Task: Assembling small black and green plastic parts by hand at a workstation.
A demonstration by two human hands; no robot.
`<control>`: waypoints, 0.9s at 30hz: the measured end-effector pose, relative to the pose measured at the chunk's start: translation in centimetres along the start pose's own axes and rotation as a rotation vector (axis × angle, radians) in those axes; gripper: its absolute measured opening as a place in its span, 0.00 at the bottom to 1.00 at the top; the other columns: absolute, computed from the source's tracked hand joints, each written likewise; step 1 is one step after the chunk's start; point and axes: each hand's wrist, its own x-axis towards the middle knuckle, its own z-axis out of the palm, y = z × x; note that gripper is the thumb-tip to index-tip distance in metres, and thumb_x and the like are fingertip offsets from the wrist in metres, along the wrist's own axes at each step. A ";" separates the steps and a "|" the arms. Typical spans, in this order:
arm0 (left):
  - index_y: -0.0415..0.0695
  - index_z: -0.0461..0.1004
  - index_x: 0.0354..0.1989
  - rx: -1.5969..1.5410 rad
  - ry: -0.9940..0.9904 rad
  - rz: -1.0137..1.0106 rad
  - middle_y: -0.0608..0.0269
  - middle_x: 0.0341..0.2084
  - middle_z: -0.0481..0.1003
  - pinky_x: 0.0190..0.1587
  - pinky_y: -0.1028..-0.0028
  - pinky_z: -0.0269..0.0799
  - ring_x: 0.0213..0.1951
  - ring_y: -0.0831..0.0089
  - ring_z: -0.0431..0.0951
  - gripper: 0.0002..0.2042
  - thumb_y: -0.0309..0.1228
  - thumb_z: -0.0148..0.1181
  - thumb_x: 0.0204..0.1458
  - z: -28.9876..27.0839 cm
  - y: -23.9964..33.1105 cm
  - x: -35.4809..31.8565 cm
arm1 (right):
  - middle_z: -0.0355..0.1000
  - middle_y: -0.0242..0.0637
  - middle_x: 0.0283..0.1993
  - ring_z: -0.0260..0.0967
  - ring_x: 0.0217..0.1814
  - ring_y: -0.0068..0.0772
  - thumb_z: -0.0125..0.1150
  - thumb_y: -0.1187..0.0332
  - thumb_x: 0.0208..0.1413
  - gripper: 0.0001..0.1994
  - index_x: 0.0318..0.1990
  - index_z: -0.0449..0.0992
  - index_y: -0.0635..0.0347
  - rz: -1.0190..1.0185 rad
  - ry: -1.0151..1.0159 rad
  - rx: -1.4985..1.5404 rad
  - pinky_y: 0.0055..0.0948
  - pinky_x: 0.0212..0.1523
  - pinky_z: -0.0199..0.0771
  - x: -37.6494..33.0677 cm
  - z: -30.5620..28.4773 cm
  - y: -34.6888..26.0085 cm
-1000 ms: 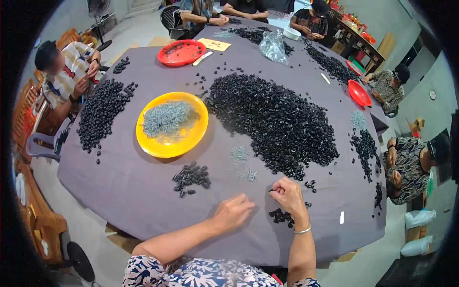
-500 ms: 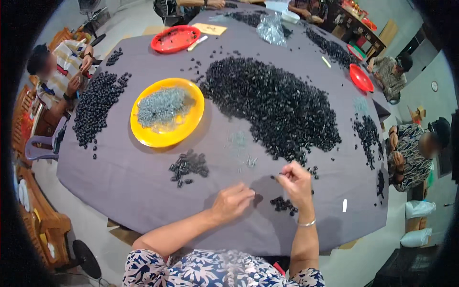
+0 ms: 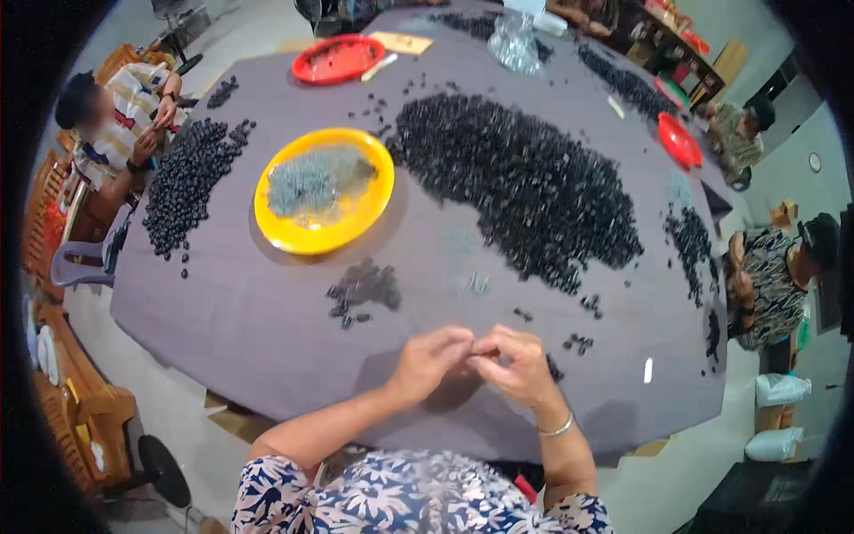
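My left hand (image 3: 431, 363) and my right hand (image 3: 516, 365) meet at the fingertips just above the cloth near the front edge. Both are closed in a pinch; whatever sits between them is too small to make out. Several small black pieces (image 3: 578, 343) lie to the right of my right hand, partly hidden by it. A few thin clear pins (image 3: 479, 283) lie beyond my hands. To their left is a small pile of black cylindrical pieces (image 3: 365, 287). A large heap of similar black pieces (image 3: 525, 187) spreads across the middle.
A yellow plate (image 3: 276, 233) holds many thin greyish pins. Red plates (image 3: 307, 71) (image 3: 680, 141), a clear plastic bag (image 3: 516, 49) and a white strip (image 3: 648, 370) are on the grey cloth (image 3: 222, 329). Other people sit around the table, with black heaps (image 3: 191, 182) before them.
My right hand has come left and nearer, from beside the heap to my left hand, and their fingertips now meet. The whole view has shifted slightly.
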 end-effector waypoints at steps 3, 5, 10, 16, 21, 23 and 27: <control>0.36 0.75 0.40 -0.053 -0.029 -0.155 0.65 0.30 0.77 0.36 0.79 0.73 0.32 0.80 0.76 0.07 0.28 0.55 0.60 -0.9 0.4 -0.6 | 0.70 0.34 0.23 0.67 0.23 0.24 0.64 0.79 0.43 0.04 0.28 0.78 0.63 0.021 -0.018 -0.089 0.23 0.25 0.67 -0.1 0.4 -0.9; 0.37 0.75 0.40 -0.056 -0.073 -0.192 0.63 0.29 0.77 0.35 0.79 0.73 0.31 0.79 0.76 0.07 0.27 0.56 0.59 -1.4 1.5 -1.4 | 0.71 0.34 0.23 0.68 0.23 0.22 0.65 0.79 0.43 0.03 0.27 0.78 0.64 0.040 -0.045 -0.128 0.22 0.24 0.67 -0.6 0.7 -1.2; 0.36 0.74 0.41 -0.328 -0.143 -0.257 0.60 0.32 0.77 0.37 0.77 0.76 0.31 0.76 0.78 0.07 0.20 0.59 0.55 -1.7 0.7 -1.5 | 0.70 0.30 0.23 0.66 0.20 0.14 0.66 0.80 0.47 0.03 0.27 0.76 0.66 0.201 0.051 0.102 0.16 0.19 0.63 -2.3 1.4 -0.1; 0.37 0.74 0.39 -0.374 -0.314 -0.322 0.61 0.29 0.76 0.34 0.77 0.77 0.29 0.76 0.78 0.06 0.21 0.60 0.54 -2.5 1.4 -0.9 | 0.70 0.27 0.23 0.66 0.21 0.11 0.65 0.80 0.48 0.04 0.26 0.75 0.66 0.325 -0.047 0.189 0.15 0.20 0.63 -2.4 0.8 -0.3; 0.37 0.76 0.41 -0.313 -0.260 -0.292 0.65 0.28 0.76 0.32 0.78 0.75 0.28 0.80 0.76 0.06 0.23 0.57 0.57 -3.4 0.4 1.1 | 0.71 0.29 0.23 0.66 0.21 0.13 0.63 0.77 0.52 0.02 0.31 0.77 0.67 0.527 -0.045 0.170 0.15 0.21 0.66 -0.2 0.1 -0.2; 0.37 0.76 0.43 -0.114 -0.207 -0.267 0.67 0.28 0.76 0.33 0.80 0.74 0.28 0.82 0.75 0.08 0.24 0.55 0.58 -4.1 0.8 2.1 | 0.71 0.29 0.24 0.66 0.21 0.13 0.61 0.75 0.54 0.04 0.35 0.77 0.66 0.438 0.024 0.030 0.16 0.21 0.68 0.8 0.1 1.6; 0.38 0.76 0.44 -0.102 -0.157 -0.162 0.68 0.28 0.75 0.32 0.81 0.73 0.28 0.82 0.74 0.08 0.26 0.55 0.59 -5.0 1.0 2.5 | 0.71 0.28 0.25 0.67 0.23 0.15 0.62 0.74 0.52 0.04 0.35 0.77 0.65 0.397 0.119 -0.118 0.19 0.20 0.69 3.2 0.4 3.8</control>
